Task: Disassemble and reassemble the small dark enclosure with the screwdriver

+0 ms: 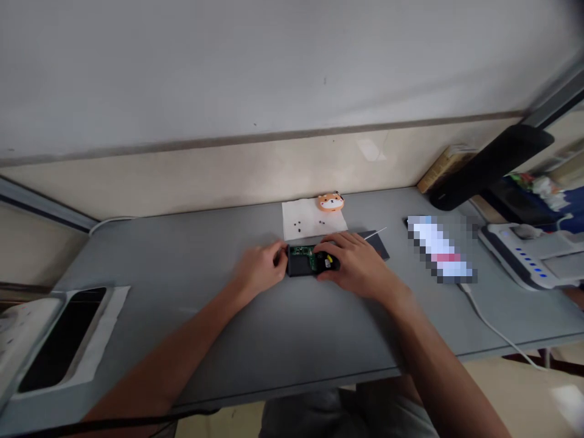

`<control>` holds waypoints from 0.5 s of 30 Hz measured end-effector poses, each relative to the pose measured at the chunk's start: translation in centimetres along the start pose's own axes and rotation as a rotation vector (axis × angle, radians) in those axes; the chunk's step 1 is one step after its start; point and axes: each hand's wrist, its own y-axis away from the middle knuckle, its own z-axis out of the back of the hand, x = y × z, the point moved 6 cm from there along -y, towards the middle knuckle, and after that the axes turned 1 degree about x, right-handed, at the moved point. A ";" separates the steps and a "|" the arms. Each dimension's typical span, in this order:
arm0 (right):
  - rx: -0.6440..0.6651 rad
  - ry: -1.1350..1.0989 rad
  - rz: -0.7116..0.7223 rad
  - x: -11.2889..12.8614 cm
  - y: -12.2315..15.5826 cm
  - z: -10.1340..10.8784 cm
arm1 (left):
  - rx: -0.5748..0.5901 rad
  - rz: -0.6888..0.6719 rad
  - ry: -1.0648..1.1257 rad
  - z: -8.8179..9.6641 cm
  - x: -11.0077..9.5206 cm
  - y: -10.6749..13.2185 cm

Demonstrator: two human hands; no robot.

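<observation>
The smooth grey bench [182,267] carries everything; the left hand [260,269] curls its fingers round the left end, and the right hand [360,263] bends its fingers over the right end, of one flat black rectangular case [300,265] lying open mid-bench; behind it lies a square white paper napkin [306,213]; one orange bear-shaped figure [331,201]; a green circuit board [305,251] inside the case; tiny dark screws [298,223] (too small to count).

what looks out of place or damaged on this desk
The black device between the left hand and right hand lies open, its green circuit board bare. Small dark bits, likely screws, lie loose on the white tissue behind it.
</observation>
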 end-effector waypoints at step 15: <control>0.006 -0.072 0.006 -0.4 0.0 0.5 | -0.003 -0.011 -0.019 -0.3 0.2 -0.1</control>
